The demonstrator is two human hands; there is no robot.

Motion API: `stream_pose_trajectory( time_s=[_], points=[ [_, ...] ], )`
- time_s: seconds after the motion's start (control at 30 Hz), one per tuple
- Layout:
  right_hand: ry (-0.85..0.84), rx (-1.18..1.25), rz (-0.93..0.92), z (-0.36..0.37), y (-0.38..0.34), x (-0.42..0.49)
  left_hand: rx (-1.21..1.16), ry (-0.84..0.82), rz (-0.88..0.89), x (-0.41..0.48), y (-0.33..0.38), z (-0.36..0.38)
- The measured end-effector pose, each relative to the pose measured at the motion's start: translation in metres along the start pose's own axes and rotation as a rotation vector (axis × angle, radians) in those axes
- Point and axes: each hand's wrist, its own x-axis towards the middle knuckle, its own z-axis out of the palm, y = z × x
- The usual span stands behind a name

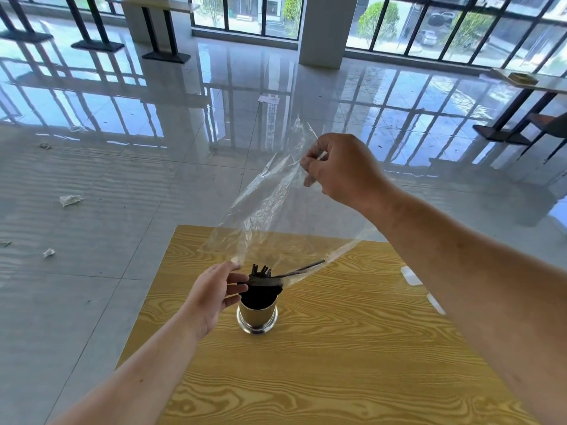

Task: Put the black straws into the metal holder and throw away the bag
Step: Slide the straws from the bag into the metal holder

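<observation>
On the wooden table (337,378), I lift the clear plastic bag (276,216) by its closed end, my right hand (340,167) pinching it high, its mouth draped over the metal holder (257,317). Most of the black straws (260,294) stand inside the holder. My left hand (214,292) curls loosely at the bag's mouth; whether it grips the plastic I cannot tell. One stray straw (302,268) lies slantwise in the bag's mouth, not yet in the holder. Emptying looks nearly done; the bag has yet to be thrown away.
</observation>
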Motion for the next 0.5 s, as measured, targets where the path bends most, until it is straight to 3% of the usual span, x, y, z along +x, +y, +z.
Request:
stream_pose_trajectory(
  time_s=[0.5],
  points=[
    [-0.032, -0.047, 0.004, 0.0, -0.009, 0.003, -0.054, -0.021, 0.074, -0.011, -0.001, -0.016]
  ],
)
